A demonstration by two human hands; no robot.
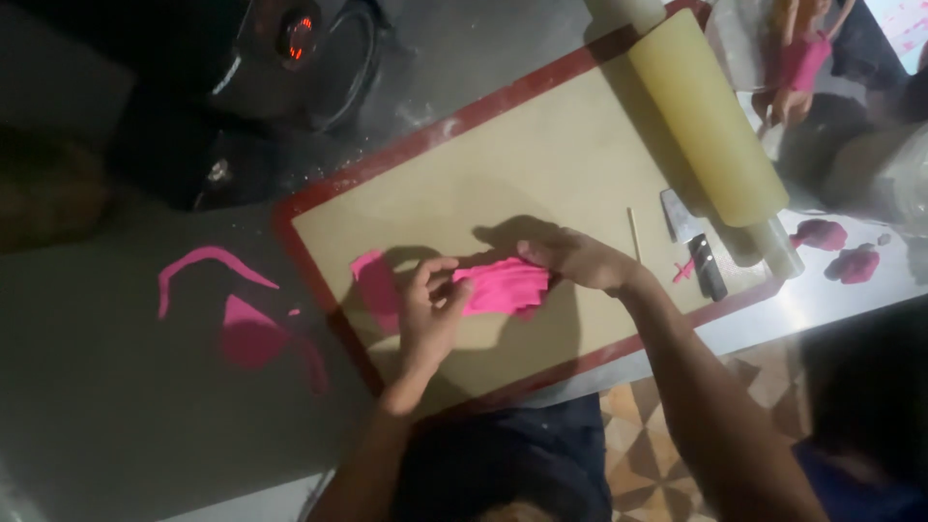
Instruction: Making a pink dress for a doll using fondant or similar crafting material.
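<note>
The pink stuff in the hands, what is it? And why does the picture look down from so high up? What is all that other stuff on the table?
The picture comes from a small camera worn on a person's head, so you see what that person sees looking down. There is no machine here, just two bare hands.

The left hand and the right hand both hold a flat pink sheet of something soft, like dough or modelling paste. I cannot tell which. They hold it just over a tan mat with a red border.

On the mat lie a big pale rolling pin, a small knife, a thin stick and another pink piece. More pink scraps lie on the grey table to the left, and pink lumps to the right. A doll in pink sits at the top right.
</note>
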